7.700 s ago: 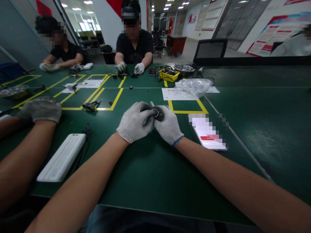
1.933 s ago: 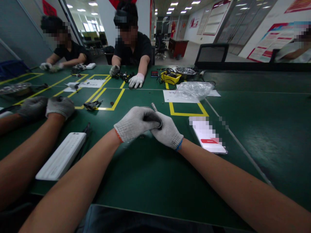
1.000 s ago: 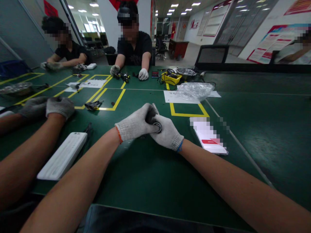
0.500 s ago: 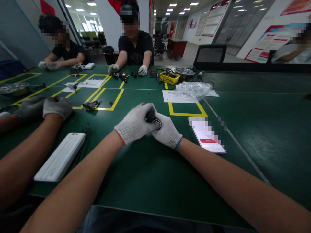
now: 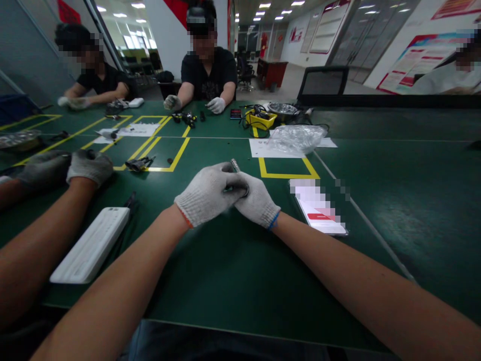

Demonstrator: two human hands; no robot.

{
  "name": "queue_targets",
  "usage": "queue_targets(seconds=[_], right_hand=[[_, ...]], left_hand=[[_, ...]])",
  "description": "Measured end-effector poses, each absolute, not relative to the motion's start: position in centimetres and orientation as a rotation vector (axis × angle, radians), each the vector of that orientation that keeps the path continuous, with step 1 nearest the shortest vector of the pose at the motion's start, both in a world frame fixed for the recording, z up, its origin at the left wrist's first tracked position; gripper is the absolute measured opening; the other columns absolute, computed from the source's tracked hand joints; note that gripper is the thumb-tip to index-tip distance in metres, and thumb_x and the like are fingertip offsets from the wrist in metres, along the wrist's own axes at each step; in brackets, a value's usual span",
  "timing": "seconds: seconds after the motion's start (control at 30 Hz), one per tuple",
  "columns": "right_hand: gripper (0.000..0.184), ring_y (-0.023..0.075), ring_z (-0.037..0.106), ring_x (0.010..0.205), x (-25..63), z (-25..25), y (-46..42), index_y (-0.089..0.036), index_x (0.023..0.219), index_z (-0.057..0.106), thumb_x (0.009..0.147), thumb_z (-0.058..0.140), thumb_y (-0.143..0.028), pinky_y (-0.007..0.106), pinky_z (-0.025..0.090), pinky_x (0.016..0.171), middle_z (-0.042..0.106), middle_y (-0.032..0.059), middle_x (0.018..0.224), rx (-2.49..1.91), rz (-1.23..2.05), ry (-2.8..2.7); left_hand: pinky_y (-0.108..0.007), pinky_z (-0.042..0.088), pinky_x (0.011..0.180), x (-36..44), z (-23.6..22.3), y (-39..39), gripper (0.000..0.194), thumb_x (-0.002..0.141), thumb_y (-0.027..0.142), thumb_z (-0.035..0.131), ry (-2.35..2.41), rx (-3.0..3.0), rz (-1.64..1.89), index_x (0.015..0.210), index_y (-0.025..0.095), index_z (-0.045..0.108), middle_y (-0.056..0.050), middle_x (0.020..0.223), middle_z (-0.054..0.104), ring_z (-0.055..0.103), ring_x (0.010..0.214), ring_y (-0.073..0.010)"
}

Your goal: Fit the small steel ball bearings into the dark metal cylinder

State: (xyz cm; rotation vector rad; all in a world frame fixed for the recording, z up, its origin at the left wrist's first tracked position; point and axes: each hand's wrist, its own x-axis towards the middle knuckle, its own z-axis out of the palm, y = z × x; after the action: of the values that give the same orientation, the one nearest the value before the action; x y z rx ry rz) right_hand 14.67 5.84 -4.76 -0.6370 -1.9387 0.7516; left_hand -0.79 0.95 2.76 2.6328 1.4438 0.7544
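Note:
My left hand (image 5: 210,193), in a white knit glove with an orange cuff edge, is closed against my right hand above the green table. My right hand (image 5: 257,200), gloved in white with a blue cuff edge, is curled around the same small part. Between the thumbs and fingers sits a small dark round part with a silvery rim (image 5: 246,190), mostly covered by the gloves. A ridged metallic end (image 5: 235,165) pokes out at the far side of the fingers; whether it belongs to that same part I cannot tell.
A phone (image 5: 319,208) lies right of my hands, a white power strip (image 5: 92,245) to the left. Beyond are a plastic bag (image 5: 296,139) on paper, a yellow tray (image 5: 261,120) and dark parts (image 5: 140,164). A neighbour's gloved hands (image 5: 90,168) are at left; others sit opposite.
My left thumb has come over the round part, hiding most of its face. The metallic end now shows more above my fingers. The person opposite has shifted their hands slightly.

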Motion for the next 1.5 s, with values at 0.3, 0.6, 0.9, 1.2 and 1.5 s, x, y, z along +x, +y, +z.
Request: queue_targets(seconds=[0.3,0.6,0.9,1.2,1.5], right_hand=[[0.009,0.0255,0.069,0.088,14.6,-4.5,5.7,-0.022,0.087,0.063,0.078,0.066,-0.022,0.041,0.057,0.082,0.073,0.0048,0.087,-0.711,0.739,-1.898],[0.009,0.0219,0.066,0.079,14.8,-4.0,5.2,-0.023,0.085,0.061,0.078,0.066,-0.025,0.037,0.054,0.073,0.071,0.0029,0.083,-0.734,0.701,-1.902],[0.017,0.0214,0.064,0.08,14.9,-3.8,5.3,-0.023,0.089,0.057,0.076,0.068,-0.025,0.038,0.054,0.074,0.068,0.0033,0.088,-0.748,0.688,-1.872],[0.022,0.0236,0.068,0.086,14.8,-4.0,5.3,-0.022,0.096,0.064,0.074,0.065,-0.021,0.04,0.056,0.079,0.073,0.0055,0.094,-0.754,0.694,-1.858],[0.021,0.0242,0.071,0.087,14.8,-4.1,5.1,-0.021,0.098,0.067,0.077,0.064,-0.019,0.041,0.058,0.081,0.076,0.0063,0.095,-0.691,0.664,-1.922]], left_hand=[[-0.032,0.055,0.078,-1.6,2.6,1.1,0.024,0.087,0.016,0.06,1.285,2.499,1.013,0.096,0.019,0.082,-0.006,0.093,0.073,0.067,0.083,-0.0187],[-0.037,0.056,0.09,-4.8,0.1,3.8,0.032,0.087,0.029,0.057,1.682,2.454,0.53,0.103,0.019,0.083,-0.009,0.102,0.078,0.071,0.092,-0.0252],[-0.034,0.055,0.094,-6.1,-0.7,4.8,0.033,0.084,0.022,0.057,1.615,2.281,0.378,0.105,0.022,0.083,-0.006,0.106,0.08,0.073,0.097,-0.0232],[-0.031,0.054,0.086,-6.5,0.0,4.7,0.029,0.083,0.033,0.064,1.586,2.175,0.289,0.102,0.022,0.083,-0.005,0.102,0.081,0.073,0.092,-0.0227],[-0.029,0.053,0.078,-6.4,-0.5,4.8,0.024,0.08,0.031,0.067,1.587,2.201,0.288,0.096,0.023,0.082,-0.004,0.094,0.08,0.072,0.085,-0.0211]])
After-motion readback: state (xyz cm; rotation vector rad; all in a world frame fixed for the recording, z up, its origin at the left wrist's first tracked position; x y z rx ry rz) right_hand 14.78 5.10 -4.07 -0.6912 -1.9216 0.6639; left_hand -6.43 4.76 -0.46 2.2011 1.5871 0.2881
